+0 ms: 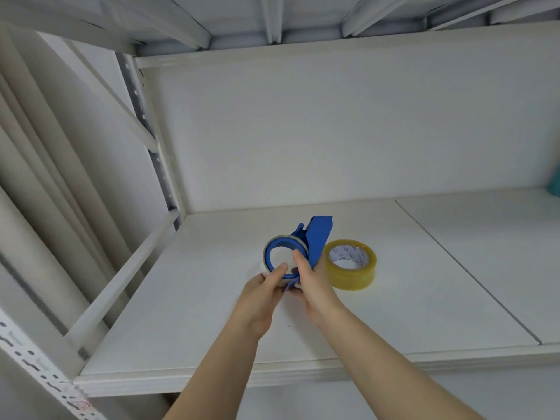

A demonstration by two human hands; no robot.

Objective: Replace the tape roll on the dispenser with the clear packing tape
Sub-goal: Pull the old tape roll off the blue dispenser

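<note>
A blue tape dispenser (318,234) is held just above the white shelf board (188,313), with a nearly spent tape roll (283,241) on its blue hub. My left hand (266,286) grips the near rim of that roll, thumb on top. My right hand (309,277) holds the dispenser's body, its thumb lying along the hub's right side. The clear packing tape roll (351,263), yellowish with a printed white core, lies flat on the shelf just right of the dispenser, touching neither hand.
The shelf sits inside a white metal rack with a perforated upright (151,140) at the left and another shelf overhead. A seam (466,274) divides the shelf boards. A teal object (554,183) shows at the far right edge.
</note>
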